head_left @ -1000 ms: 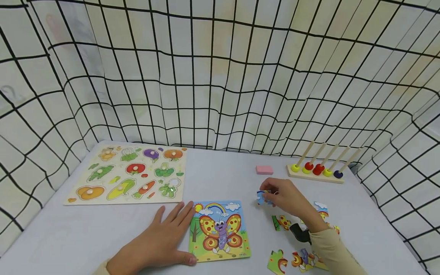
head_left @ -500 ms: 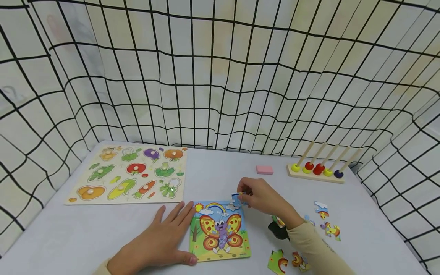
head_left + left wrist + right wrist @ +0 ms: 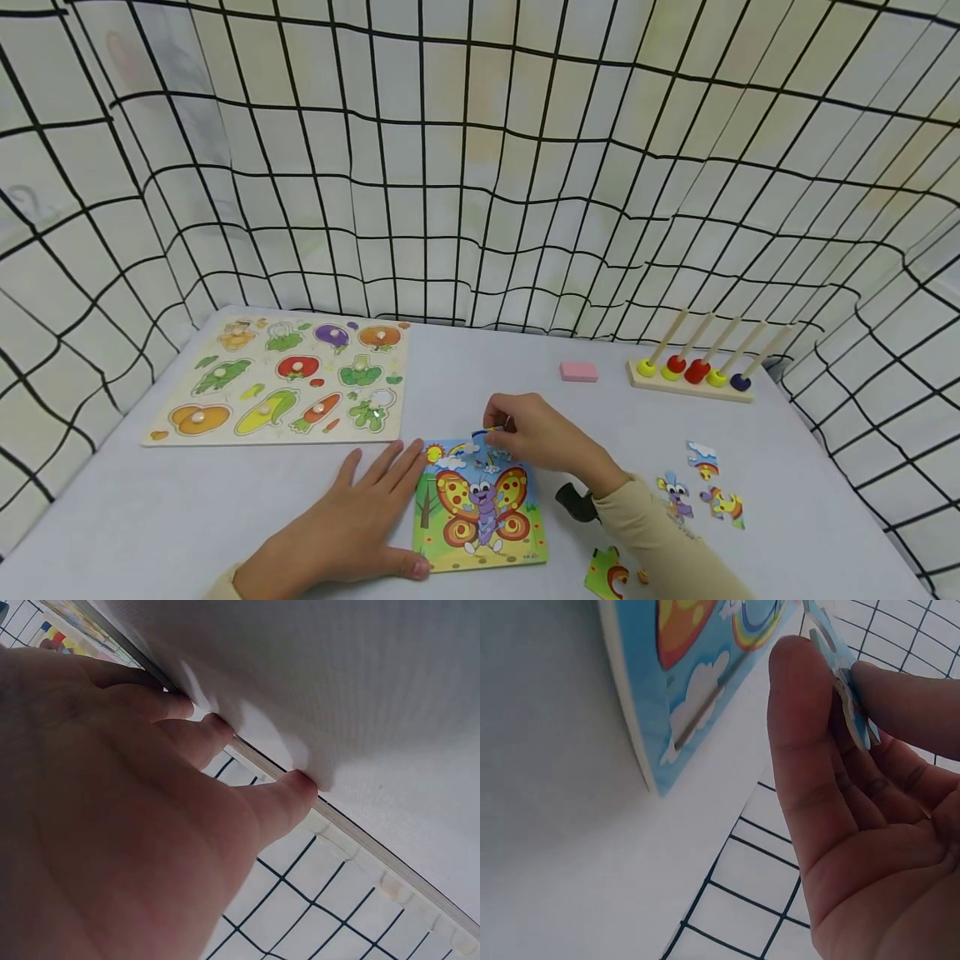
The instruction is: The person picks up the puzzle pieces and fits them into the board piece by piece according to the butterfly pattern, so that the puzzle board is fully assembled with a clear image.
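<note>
My right hand pinches a blue jigsaw piece between thumb and index finger. It holds the piece over the top edge of a square butterfly picture board. In the right wrist view the piece is seen nearly edge-on, apart from the board. My left hand lies with fingers spread flat on the table, fingertips and thumb at the board's left edge. The left wrist view shows the palm side of the same hand, near a thin board edge. Part of the rainbow on the picture is hidden behind the piece and right hand.
Loose jigsaw pieces lie on the right: a cloud piece, a purple butterfly-face piece, a yellow piece and a green piece. A vegetable peg board, a pink block and a bead stacker stand farther back, before black netting.
My right hand has carried the jigsaw piece leftward, from beside the pink block to over the picture board's top edge. The left hand has stayed in place.
</note>
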Available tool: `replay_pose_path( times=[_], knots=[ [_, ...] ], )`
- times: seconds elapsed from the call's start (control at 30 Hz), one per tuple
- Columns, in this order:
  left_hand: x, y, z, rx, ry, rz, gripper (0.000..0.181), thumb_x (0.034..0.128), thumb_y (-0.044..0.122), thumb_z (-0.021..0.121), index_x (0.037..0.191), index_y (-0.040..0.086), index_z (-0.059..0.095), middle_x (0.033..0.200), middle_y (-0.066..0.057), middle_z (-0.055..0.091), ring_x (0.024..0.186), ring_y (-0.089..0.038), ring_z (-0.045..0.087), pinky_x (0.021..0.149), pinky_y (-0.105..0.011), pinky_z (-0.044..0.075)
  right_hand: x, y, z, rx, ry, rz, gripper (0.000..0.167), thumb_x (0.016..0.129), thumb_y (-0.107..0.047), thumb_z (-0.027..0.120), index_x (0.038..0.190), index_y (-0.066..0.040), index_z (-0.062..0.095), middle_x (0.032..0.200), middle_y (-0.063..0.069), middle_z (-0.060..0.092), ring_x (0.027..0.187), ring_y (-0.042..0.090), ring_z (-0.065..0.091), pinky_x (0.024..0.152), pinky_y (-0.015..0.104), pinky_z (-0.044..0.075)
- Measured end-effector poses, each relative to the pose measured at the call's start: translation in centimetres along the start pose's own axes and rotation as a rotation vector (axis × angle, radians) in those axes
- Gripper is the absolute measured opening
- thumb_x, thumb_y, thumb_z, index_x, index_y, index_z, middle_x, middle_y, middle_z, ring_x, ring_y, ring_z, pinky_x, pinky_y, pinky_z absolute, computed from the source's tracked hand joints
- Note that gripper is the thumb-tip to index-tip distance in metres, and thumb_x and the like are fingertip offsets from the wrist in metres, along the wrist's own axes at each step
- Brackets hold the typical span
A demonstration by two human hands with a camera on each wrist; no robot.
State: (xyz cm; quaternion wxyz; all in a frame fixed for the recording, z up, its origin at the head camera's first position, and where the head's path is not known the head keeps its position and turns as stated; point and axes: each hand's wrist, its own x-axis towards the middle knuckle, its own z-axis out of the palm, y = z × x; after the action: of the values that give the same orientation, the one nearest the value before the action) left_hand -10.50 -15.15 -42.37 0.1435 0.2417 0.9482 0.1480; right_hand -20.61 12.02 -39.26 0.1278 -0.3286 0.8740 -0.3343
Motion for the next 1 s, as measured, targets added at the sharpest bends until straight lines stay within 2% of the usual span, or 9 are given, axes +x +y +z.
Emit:
replay_pose_path(
  times=[0.43,0.7,1.0],
  knots=[
    [0.0,-0.2,0.1,0.011,0.014,0.018,0.131,0.0767,0.089,0.068,0.167,0.002,0.031,0.177,-0.014,0.022,0.162,-0.04,0.016,0.119,-0.079,0.008,1.0,-0.4,1.6,-0.042,-0.027,-0.031,0.011,0.1,-0.006,0.075,0.096,-0.012,0.067,0.082,-0.008,0.063,0.072,0.007,0.057,0.063,0.024,0.051],
    [0.0,-0.2,0.2,0.016,0.011,0.014,0.131,0.0765,0.089,0.068,0.167,0.002,0.031,0.177,-0.014,0.022,0.162,-0.04,0.015,0.119,-0.079,0.008,1.2,-1.0,1.8,-0.072,-0.036,-0.033,0.01,0.099,-0.006,0.076,0.096,-0.011,0.067,0.083,-0.007,0.064,0.073,0.008,0.057,0.065,0.024,0.051],
    [0.1,-0.2,0.2,0.013,0.004,0.007,0.131,0.0767,0.088,0.068,0.168,0.002,0.031,0.177,-0.012,0.021,0.162,-0.04,0.014,0.119,-0.079,0.006,1.3,-0.8,2.0,-0.109,-0.04,-0.037,0.008,0.099,-0.008,0.076,0.097,-0.009,0.069,0.08,-0.007,0.062,0.069,0.006,0.054,0.061,0.024,0.048]
  ],
)
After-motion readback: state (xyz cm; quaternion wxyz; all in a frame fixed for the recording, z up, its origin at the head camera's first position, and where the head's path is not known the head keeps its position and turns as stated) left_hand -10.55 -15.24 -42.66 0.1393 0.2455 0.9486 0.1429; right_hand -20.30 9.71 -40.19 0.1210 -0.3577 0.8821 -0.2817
